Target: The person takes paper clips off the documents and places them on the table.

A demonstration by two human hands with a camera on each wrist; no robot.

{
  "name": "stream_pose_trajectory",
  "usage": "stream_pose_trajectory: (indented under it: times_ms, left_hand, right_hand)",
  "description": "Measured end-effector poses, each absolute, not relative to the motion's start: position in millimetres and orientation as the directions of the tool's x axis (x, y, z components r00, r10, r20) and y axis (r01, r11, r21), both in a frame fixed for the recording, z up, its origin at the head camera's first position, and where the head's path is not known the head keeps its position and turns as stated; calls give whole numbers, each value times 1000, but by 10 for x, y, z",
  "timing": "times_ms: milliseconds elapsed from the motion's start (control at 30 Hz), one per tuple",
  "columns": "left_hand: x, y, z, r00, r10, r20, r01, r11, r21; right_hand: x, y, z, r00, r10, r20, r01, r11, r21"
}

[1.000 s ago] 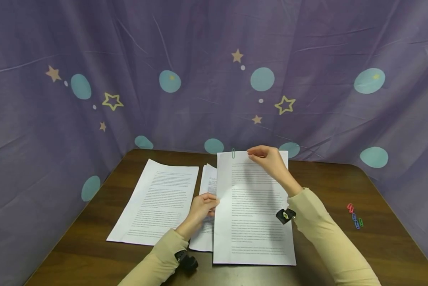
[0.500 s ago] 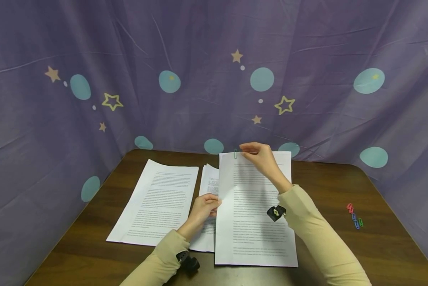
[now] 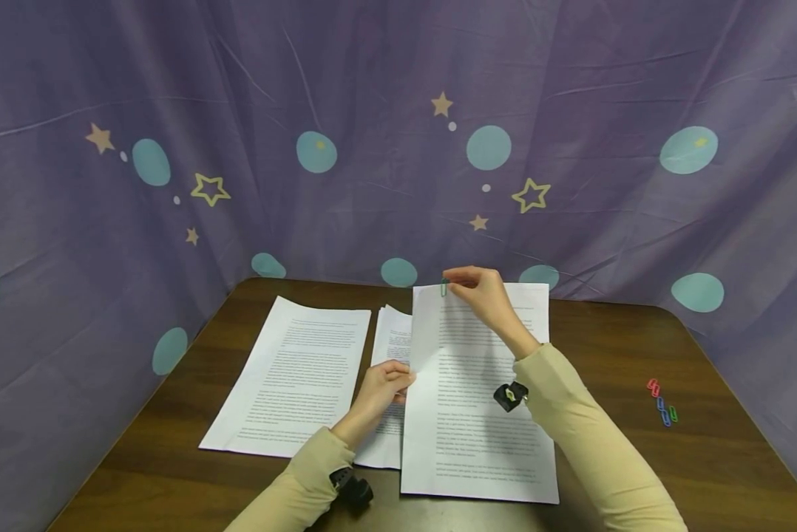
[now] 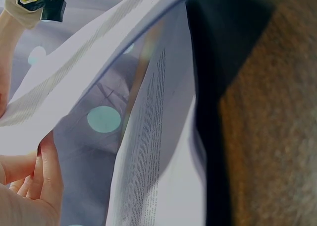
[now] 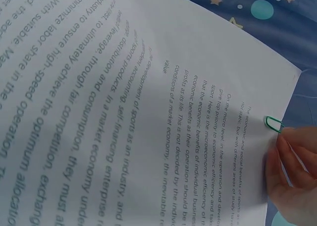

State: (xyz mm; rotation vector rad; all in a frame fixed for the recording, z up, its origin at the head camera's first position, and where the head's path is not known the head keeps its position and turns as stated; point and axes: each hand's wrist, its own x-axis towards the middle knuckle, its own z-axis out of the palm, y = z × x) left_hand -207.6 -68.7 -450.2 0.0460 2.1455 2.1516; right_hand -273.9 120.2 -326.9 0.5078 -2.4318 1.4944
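Printed sheets are raised off the table at its middle, a green paper clip sitting on their top edge toward the left corner. My left hand pinches the sheets' left edge, thumb in front. At the top edge, my right hand pinches the end of the clip between thumb and fingers; in the right wrist view the clip's loop lies over the page front. Seen from the left wrist, the lifted sheets bow slightly above another stack. What lies behind the sheets is hidden.
Left of the raised sheets, a second printed stack lies partly covered, and a third lies farther left. Several loose paper clips, red, blue and green, rest on the brown table at right. A purple curtain hangs behind.
My right hand has slid left along the top edge and reached the green paper clip, which it now pinches. The raised sheets and my left hand have shifted slightly right.
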Motion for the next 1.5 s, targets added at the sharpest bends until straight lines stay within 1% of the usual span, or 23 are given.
stream_pose_trajectory:
  times_ms: [267,633,733,967,1200,1333,1500]
  left_hand:
    - [-2079,-666,-4505,-994,93,-50,-51,-6,999]
    - [-2070,-674,-4519,-994,95,-56,-56,2,998]
    - [-2072,-672,-4520,-994,99,-56,-56,3,998]
    - [-2075,-669,-4520,-993,99,-67,-68,-8,998]
    - [-2074,-690,-4520,-994,87,-72,-75,-31,997]
    - [-2035,-689,-4432,-993,91,-81,-85,-49,995]
    - [-2041,-685,-4454,-993,86,-83,-87,-49,995]
  right_hand:
    - [-2737,1205,-3271,-909,-155,386,-415,402,-816]
    - [-2715,1214,-3288,-909,-107,402,-409,412,-814]
    - [-2716,1223,-3283,-912,-86,402,-402,394,-826]
    - [-2715,1317,-3249,-940,10,341,-321,306,-896]
    - [-2682,1510,-3257,-952,-28,305,-298,316,-901]
    - [-2661,1632,-3283,-955,-34,294,-288,338,-896]
    - [-2642,1781,-3323,-961,-22,277,-265,368,-891]
